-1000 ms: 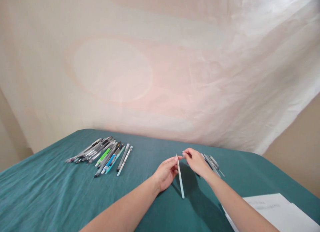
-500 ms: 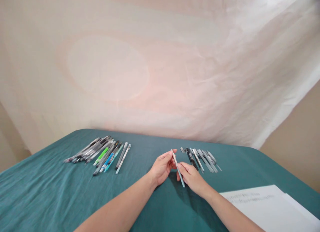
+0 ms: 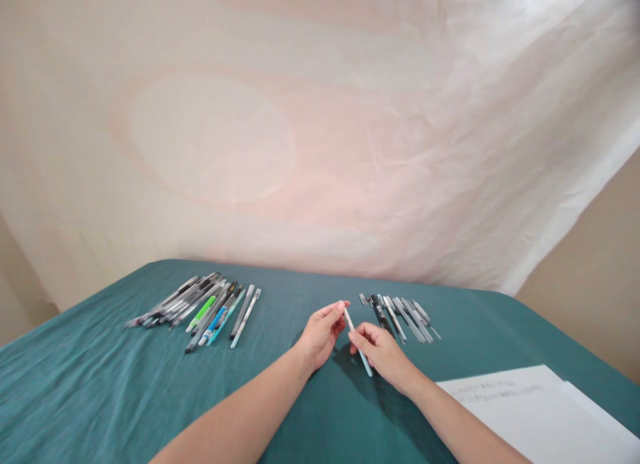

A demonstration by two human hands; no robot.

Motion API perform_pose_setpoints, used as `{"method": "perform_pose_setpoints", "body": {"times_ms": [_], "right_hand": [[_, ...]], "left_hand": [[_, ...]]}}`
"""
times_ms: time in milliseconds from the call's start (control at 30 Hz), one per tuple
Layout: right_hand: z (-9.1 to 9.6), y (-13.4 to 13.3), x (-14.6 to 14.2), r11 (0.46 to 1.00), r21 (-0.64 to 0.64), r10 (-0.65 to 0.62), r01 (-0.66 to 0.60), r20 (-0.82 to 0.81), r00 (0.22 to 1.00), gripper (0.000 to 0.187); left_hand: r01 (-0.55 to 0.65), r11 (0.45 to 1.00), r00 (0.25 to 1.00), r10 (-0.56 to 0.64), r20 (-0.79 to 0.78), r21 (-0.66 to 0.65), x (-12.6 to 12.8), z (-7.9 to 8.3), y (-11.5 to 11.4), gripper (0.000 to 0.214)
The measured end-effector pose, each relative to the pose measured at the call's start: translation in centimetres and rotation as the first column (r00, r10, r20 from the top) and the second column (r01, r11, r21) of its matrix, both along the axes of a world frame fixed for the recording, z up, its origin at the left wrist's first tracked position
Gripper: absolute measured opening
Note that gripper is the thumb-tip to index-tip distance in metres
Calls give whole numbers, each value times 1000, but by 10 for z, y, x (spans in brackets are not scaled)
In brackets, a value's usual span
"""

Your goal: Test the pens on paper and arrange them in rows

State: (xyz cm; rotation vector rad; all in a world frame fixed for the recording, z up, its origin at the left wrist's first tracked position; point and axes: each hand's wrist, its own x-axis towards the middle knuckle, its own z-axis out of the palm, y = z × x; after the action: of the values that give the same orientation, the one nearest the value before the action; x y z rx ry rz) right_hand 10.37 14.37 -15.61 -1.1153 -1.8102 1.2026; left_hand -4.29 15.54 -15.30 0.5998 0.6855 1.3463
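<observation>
Between my two hands, above the cloth, is a slim pen (image 3: 367,366) with a whitish upper part and a pale blue lower end, tilted with its far end to the left. My left hand (image 3: 323,332) pinches the far end between thumb and fingertips. Thumb and fingers of my right hand (image 3: 381,351) are closed around its middle. Just beyond my right hand lies a group of pens and caps (image 3: 403,317), black, white and clear grey.
A larger heap of pens (image 3: 200,301) lies on the left, with a green pen (image 3: 201,313) and a blue pen (image 3: 217,323) among them. White paper sheets (image 3: 540,417) with faint writing lie at front right. Green cloth (image 3: 125,384) covers the table; a pale sheet (image 3: 320,131) hangs behind.
My right hand has shifted its fingers slightly on the pen, which is still held by both hands. The view has turned a little; the pens on the table lie as before.
</observation>
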Motion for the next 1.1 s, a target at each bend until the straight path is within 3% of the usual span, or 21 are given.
{"method": "perform_pose_setpoints", "body": {"times_ms": [200, 433, 700, 900, 1100], "right_hand": [[4, -2, 0, 987, -125, 93, -101, -69, 993, 46], [0, 0, 0, 993, -84, 74, -80, -64, 995, 32], [2, -2, 2, 992, -76, 98, -101, -33, 995, 42], [-1, -1, 0, 999, -20, 39, -40, -43, 998, 29], [3, -2, 0, 996, -63, 56, -59, -47, 997, 43]], "left_hand": [[0, 1000, 1000, 0, 29, 0, -2, -1, 3, 23], [-7, 1000, 999, 8, 37, -26, -2, 1, 2, 22], [-15, 1000, 999, 16, 44, -24, -2, 2, 2, 19], [-34, 999, 998, 36, 44, -43, -1, 4, 1, 20], [-22, 1000, 998, 23, 54, -15, -2, 3, 1, 19]]}}
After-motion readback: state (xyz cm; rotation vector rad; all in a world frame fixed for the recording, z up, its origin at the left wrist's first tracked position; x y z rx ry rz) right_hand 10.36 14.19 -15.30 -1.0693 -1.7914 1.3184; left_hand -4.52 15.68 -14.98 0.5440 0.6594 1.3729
